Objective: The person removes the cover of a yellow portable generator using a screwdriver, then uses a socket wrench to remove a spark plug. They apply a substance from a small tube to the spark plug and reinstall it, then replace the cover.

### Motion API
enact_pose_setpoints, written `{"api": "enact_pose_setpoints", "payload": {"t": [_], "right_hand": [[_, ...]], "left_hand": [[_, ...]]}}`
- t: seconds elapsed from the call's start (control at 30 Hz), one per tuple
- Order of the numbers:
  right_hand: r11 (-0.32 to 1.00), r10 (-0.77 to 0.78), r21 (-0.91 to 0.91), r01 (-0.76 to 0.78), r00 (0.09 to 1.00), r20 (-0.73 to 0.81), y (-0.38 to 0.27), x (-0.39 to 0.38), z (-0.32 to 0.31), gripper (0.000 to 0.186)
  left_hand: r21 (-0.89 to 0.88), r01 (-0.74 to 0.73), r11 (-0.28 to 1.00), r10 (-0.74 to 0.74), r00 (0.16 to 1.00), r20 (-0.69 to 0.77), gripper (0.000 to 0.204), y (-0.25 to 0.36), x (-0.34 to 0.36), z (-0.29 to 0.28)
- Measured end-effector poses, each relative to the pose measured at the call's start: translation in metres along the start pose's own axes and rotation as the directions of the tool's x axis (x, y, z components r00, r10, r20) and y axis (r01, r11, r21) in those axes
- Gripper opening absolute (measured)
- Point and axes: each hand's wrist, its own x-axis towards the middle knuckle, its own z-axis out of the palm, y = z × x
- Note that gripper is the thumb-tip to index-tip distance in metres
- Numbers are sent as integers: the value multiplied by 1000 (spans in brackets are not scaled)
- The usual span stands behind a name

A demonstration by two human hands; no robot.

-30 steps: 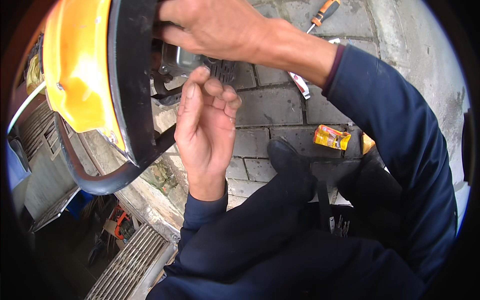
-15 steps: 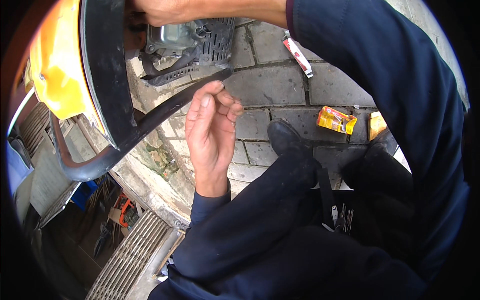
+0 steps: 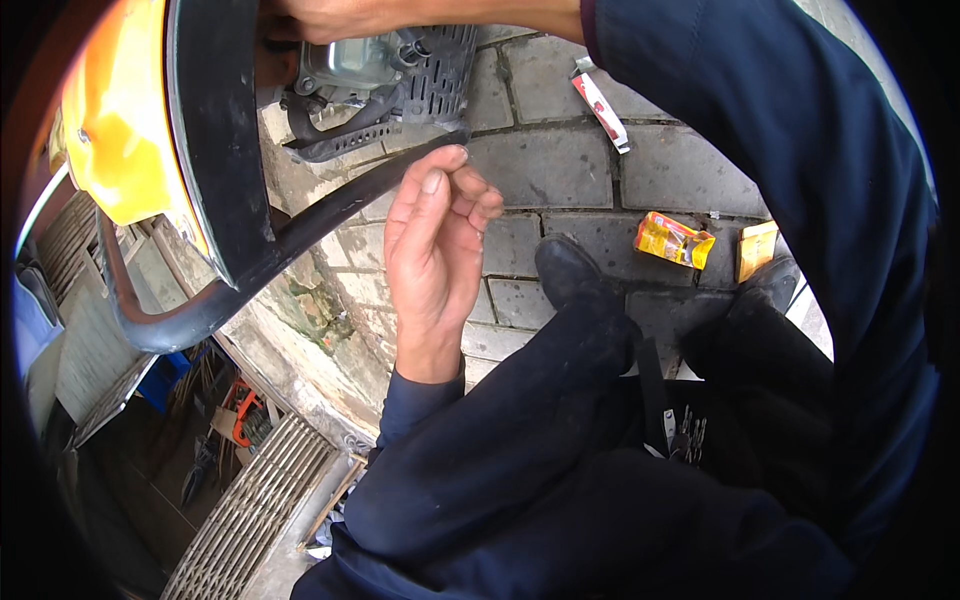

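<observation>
A machine with a yellow, tank-like body (image 3: 125, 125), a black panel (image 3: 215, 140) and a black tube frame (image 3: 350, 195) stands at the upper left. It looks like a portable generator. My right arm crosses the top from the right, and my right hand (image 3: 325, 18) reaches in behind the black panel, above a grey metal engine part (image 3: 350, 65). Its fingers are hidden there. My left hand (image 3: 435, 250) is raised beside the tube frame, palm up, with its fingers loosely curled and nothing visible in them. Its fingertips appear close to the tube's end.
On the grey paving lie a white and red box (image 3: 602, 112), a torn yellow and red packet (image 3: 672, 240) and a small tan box (image 3: 756, 250) by my right shoe. A folding metal gate (image 3: 255, 500) and several tools, one orange (image 3: 245, 415), are at lower left.
My left hand has shifted slightly right and up, its fingers still loosely curled. The right hand stays at the machine. The view has moved slightly.
</observation>
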Motion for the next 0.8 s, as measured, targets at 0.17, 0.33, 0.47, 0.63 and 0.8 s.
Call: {"api": "enact_pose_setpoints", "payload": {"t": [0.17, 0.33, 0.47, 0.63, 0.8], "right_hand": [[999, -8, -36, 7, 1000, -29, -5, 0, -4, 30], [995, 6, 97, -6, 1000, 9, -6, -3, -11, 27], [981, 5, 193, 4, 999, -48, -9, -2, -10, 25], [971, -34, 237, 35, 999, -9, -7, 0, -14, 24], [951, -104, 283, 120, 992, -71, -5, 3, -17, 21]], "left_hand": [[-3, -3, 1000, 3, 1000, 0, 26, 1, 0, -1], [0, -13, 1000, 13, 1000, -5, 26, 2, 1, -2], [-7, -12, 1000, 12, 1000, -10, 26, 1, 1, -2], [-22, -13, 1000, 13, 1000, 2, 26, 1, 1, -2], [-21, -23, 1000, 23, 1000, 9, 26, 1, 1, -2]]}}
